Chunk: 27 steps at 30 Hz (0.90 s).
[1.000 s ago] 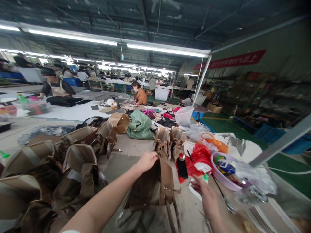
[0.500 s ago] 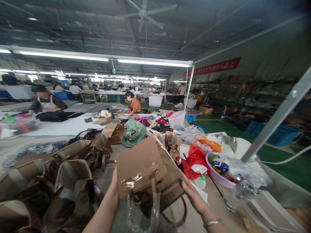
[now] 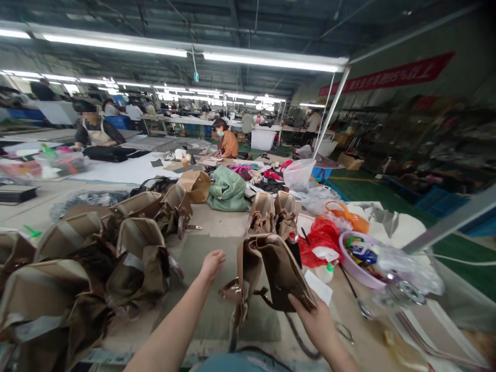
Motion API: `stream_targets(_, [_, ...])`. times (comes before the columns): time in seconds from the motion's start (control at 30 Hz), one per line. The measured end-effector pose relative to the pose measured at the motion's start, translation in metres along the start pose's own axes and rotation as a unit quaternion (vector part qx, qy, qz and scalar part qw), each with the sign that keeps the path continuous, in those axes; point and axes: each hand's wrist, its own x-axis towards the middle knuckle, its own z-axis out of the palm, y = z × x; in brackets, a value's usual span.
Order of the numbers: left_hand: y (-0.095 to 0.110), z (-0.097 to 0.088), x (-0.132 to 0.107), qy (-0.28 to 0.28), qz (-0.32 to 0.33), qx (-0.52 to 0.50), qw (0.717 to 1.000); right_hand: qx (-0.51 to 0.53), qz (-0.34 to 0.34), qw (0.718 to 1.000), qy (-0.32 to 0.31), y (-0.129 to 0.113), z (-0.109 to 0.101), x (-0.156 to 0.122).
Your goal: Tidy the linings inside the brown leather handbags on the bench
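Note:
My right hand (image 3: 315, 323) grips the lower edge of a tan leather handbag (image 3: 273, 271), which hangs upright above the table with its flap and buckle strap dangling at the left. My left hand (image 3: 212, 263) is stretched out over the grey table, just left of the bag and apart from it, with fingers loosely extended and nothing in them. Two more tan handbags (image 3: 273, 214) stand upright just beyond the held one.
Several tan bags in protective wrap (image 3: 96, 248) crowd the left of the table. At the right lie a red plastic bag (image 3: 320, 240), a pink bowl of small items (image 3: 362, 256), a tape roll (image 3: 403, 294) and scissors (image 3: 358, 307). A green bag (image 3: 228, 190) sits further back. Other people work at far tables.
My left hand has let go of the handbag and moved out to the left. The bag has swung from lying flap-up to hanging edge-on, held only by my right hand.

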Motion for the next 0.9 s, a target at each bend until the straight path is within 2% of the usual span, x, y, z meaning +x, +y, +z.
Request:
stream_targets(0.1, [-0.018,-0.003,-0.018,-0.053,0.012,0.013,0.998,-0.072,0.037,0.997,-0.018,0.035,0.021,-0.006])
stream_targets(0.2, [-0.038,0.001,-0.05,-0.089,0.059,0.102,0.989,-0.056,0.117,0.991,-0.021,0.057,0.044,-0.015])
stream_targets(0.27, [-0.05,0.005,-0.069,-0.102,0.107,0.218,0.965,-0.036,0.163,0.986,-0.015,0.061,0.054,-0.019])
stream_targets(0.33, [-0.061,0.011,-0.079,-0.101,0.156,0.325,0.927,-0.023,0.178,0.984,-0.009,0.059,0.058,-0.021])
stream_targets(0.43, [-0.064,0.018,-0.076,-0.079,0.173,0.406,0.894,0.003,0.176,0.984,0.002,0.056,0.059,-0.023])
stream_targets(0.53, [-0.053,0.019,-0.061,-0.088,0.179,0.406,0.892,0.029,0.173,0.984,0.01,0.058,0.057,-0.03])
stream_targets(0.63, [-0.037,0.007,-0.051,-0.113,0.207,0.36,0.903,0.038,0.17,0.985,-0.013,0.068,0.049,-0.046])
stream_targets(0.73, [-0.029,-0.01,-0.048,-0.161,0.182,0.327,0.913,0.053,0.15,0.98,-0.12,0.077,0.032,-0.062])
stream_targets(0.8, [-0.028,-0.017,-0.05,-0.163,0.173,0.323,0.916,0.055,0.126,0.975,-0.176,0.075,0.015,-0.066])
stream_targets(0.83, [-0.029,-0.019,-0.051,-0.148,0.183,0.325,0.916,0.045,0.108,0.978,-0.175,0.071,0.006,-0.065])
stream_targets(0.9, [-0.031,-0.019,-0.052,-0.109,0.216,0.333,0.911,-0.003,0.046,0.992,-0.114,0.054,-0.009,-0.054])
